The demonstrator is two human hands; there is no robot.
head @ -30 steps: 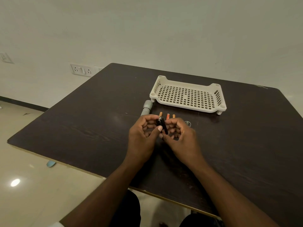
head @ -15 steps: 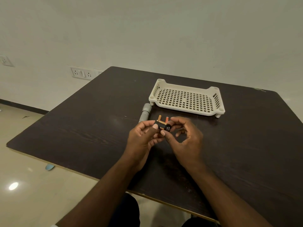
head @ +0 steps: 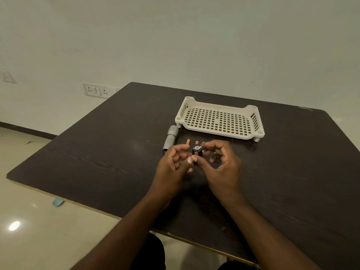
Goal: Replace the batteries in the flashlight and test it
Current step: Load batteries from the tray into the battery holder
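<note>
Your two hands meet above the dark worktop (head: 97,152), and between them you hold a small black battery holder (head: 196,152), its metal-capped end tipped up toward you. Your right hand (head: 222,168) pinches it between thumb and forefinger, while your left hand (head: 171,168) presses its thumb against the holder's lower side, fingers curled. Just beyond your left hand's fingertips the grey flashlight body (head: 170,138) lies on the worktop, and two orange batteries (head: 188,142) lie beyond the holder. Farther past your right hand sits a white perforated tray (head: 220,131).
</note>
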